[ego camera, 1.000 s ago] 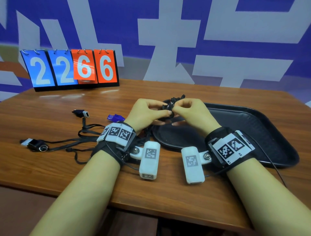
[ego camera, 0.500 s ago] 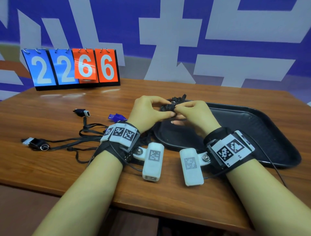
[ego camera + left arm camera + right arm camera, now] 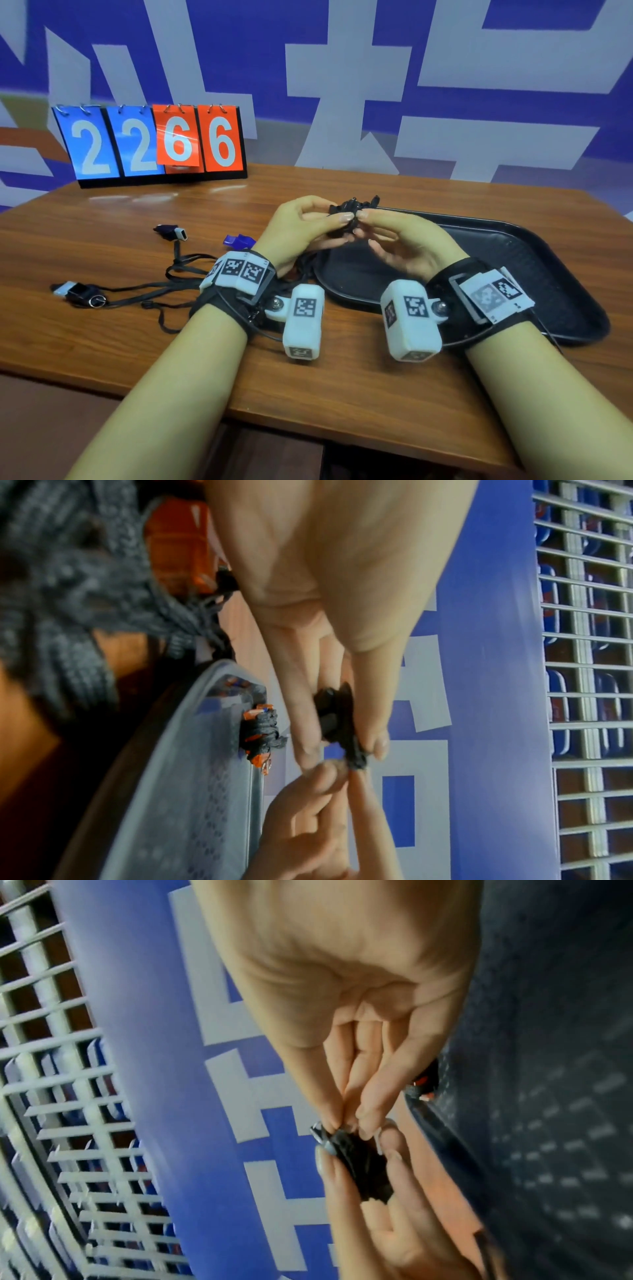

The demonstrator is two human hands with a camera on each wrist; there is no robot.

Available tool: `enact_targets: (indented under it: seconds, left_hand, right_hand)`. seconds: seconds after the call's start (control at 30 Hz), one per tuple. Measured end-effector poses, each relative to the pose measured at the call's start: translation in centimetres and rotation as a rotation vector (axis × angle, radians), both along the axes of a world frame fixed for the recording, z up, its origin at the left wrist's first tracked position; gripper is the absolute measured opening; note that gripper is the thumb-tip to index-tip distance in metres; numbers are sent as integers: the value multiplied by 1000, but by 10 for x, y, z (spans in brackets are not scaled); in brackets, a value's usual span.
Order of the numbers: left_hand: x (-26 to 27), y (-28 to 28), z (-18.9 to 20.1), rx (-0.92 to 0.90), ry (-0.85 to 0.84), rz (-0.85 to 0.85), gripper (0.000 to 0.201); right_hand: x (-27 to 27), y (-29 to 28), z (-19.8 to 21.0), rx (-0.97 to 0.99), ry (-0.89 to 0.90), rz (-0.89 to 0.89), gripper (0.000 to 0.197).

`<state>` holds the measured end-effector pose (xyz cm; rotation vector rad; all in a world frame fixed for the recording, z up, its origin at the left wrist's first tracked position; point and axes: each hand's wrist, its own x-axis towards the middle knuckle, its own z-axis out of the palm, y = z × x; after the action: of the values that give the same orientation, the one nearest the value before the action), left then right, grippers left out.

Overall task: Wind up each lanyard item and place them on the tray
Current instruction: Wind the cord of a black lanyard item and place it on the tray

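At the centre of the head view, a person's left hand (image 3: 301,226) and right hand (image 3: 407,246) meet over the near-left corner of a black tray (image 3: 548,260), both pinching a small black lanyard bundle (image 3: 346,219) held in the air between their fingertips. The left wrist view shows the left thumb and forefinger curled round the wound black item (image 3: 337,718), with the right hand's fingertips (image 3: 325,777) closed on its cord end just below. In the right wrist view, the right hand (image 3: 359,988) grips the top of the same dark bundle (image 3: 363,1164) while the left hand's fingers (image 3: 346,1183) clasp it from the lower part of the frame.

A second lanyard item, orange and wrapped in dark cord (image 3: 260,737), lies on the tray close to its edge, seen in the left wrist view at mid-frame; in the head view it peeks above the hands at the tray's far rim.

On the wooden worktop (image 3: 102,342), at the left of the head view, loose black cords (image 3: 164,291) trail among unwound pieces: a black-and-white clip piece (image 3: 173,233) towards the upper left, a blue whistle-like piece (image 3: 238,241) just beside the left wrist, and a black item with a metal ring (image 3: 82,294) at far left. A flip scoreboard (image 3: 154,140) reading 2266 stands at the worktop's far edge in the upper left, before a blue-and-white wall.
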<state>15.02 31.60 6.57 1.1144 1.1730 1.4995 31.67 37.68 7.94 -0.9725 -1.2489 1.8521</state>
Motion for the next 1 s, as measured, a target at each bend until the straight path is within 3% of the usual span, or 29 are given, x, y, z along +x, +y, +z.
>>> enact_targets:
  seconds: [0.1, 0.33, 0.47, 0.6, 0.77, 0.9, 1.0]
  left_hand:
    - [2, -2, 1, 9, -86, -36, 10]
    - [2, -3, 2, 38, -235, -145, 23]
    - [3, -2, -1, 78, -231, -138, 24]
    - [3, 0, -2, 121, -245, -120, 21]
    - [3, 2, -5, 154, -248, -106, 17]
    - [3, 1, -3, 138, -183, -86, 11]
    - [1, 0, -2, 121, -145, -86, 11]
  right_hand:
    - [1, 3, 2, -213, 132, 68, 7]
    - [-3, 5, 1, -410, 297, 257, 13]
    - [-5, 8, -2, -484, 400, 348, 41]
    - [-6, 9, -3, -534, 500, 368, 45]
    - [-7, 9, -5, -535, 571, 316, 47]
    - [-7, 4, -6, -374, 410, 175, 26]
    - [-8, 4, -8, -249, 304, 89, 30]
